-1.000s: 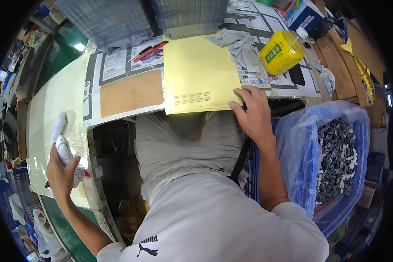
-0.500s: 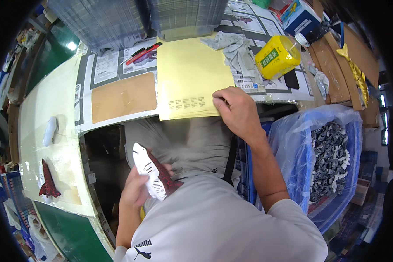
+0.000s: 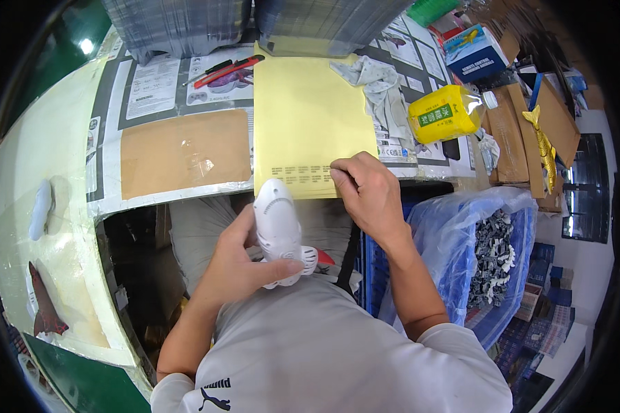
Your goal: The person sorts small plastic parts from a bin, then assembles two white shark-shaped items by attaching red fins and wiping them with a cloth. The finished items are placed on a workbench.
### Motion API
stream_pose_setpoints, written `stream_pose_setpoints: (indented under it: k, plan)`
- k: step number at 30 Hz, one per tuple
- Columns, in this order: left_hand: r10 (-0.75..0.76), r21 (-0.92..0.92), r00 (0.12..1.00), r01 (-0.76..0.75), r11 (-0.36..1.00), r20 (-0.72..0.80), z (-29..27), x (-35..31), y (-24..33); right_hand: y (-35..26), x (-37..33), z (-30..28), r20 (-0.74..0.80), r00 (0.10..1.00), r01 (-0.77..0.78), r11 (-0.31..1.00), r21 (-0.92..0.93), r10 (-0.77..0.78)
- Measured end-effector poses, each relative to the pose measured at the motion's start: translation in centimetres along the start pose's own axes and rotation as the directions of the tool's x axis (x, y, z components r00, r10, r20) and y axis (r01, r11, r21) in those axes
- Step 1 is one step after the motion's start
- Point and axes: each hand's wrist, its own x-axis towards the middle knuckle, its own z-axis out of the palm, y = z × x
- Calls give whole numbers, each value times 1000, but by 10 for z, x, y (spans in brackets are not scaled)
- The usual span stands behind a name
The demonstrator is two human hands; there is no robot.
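Change: the white shark-shaped toy [image 3: 277, 217] comes in from over the lap to the front edge of the yellow sheet [image 3: 310, 113]; half a second ago its patterned red-and-black side showed, now the white underside faces up. For the work, this puts toy and printed sheet side by side, within both hands' reach.

Left hand [image 3: 244, 265]: wrapped around the toy's rear, thumb across it, firm-looking hold. Right hand [image 3: 373, 196]: thumb and forefinger drawn nearly together at the sheet's lower right, by the small dark print; cannot tell whether anything is pinched between them.

Materials: toy smooth, hard-looking, rounded nose, slotted grille, red fin poking out. Sheet flat, matt, torn along its upper right edge, on the tabletop [image 3: 93, 196]. Beside it, brown card [image 3: 186, 155], slightly glossy; crumpled grey cloth [image 3: 382, 86]. On the left, a smooth white piece [image 3: 40, 210] and a mottled dark-red tail [image 3: 46, 303]. To the right, blue bin [image 3: 510, 303] with wrinkled clear liner [image 3: 434, 241], heaped with jagged dark and white parts [image 3: 490, 265].
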Motion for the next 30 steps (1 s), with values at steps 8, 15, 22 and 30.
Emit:
stream_pose_setpoints:
  k: [8,15,22,30]
  plan:
    - [9,75,1000,-11,997,27,12,11,-2,-2,-2,3,-52,999,14,999,-44,-17]
    - [16,62,999,-13,998,-45,11,12,1,1,-2,6,-59,998,30,999,-19,-31]
    - [-1,31,999,2,1000,-45,11,11,-1,-4,-2,1,-30,999,38,998,-58,-39]
    - [49,19,998,-49,999,-41,12,12,-4,-2,-3,5,-16,999,-32,999,-16,32]
